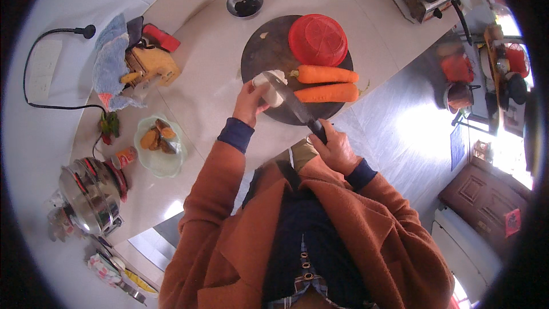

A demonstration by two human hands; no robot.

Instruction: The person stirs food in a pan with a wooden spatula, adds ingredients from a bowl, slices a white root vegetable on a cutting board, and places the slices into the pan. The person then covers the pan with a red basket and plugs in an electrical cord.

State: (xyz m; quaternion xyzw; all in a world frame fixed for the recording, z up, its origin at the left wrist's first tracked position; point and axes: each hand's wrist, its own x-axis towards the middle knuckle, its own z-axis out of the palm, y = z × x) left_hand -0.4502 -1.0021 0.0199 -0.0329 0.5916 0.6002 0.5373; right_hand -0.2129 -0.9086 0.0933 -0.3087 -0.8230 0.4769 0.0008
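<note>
My left hand [249, 102] grips a pale, peeled root vegetable [272, 95] over the left part of a round dark cutting board [257, 58]. In my right hand [336, 148] is the black handle of a kitchen knife [296, 105], its blade slanting up to the left. The blade's far end lies against the pale vegetable; how deep it sits cannot be told. Two carrots, an upper one [328, 74] and a lower one [328, 93], lie side by side on the board's right part. Just above them an upturned red plastic basket [318, 39] rests on the board.
A small metal bowl [245, 3] with dark pieces stands beyond the board. To the left are a wooden knife block [152, 66], a pale green dish [161, 167] holding brownish chunks, a small can [124, 157] and a metal pot [90, 195]. A gas stove [429, 10] is at upper right.
</note>
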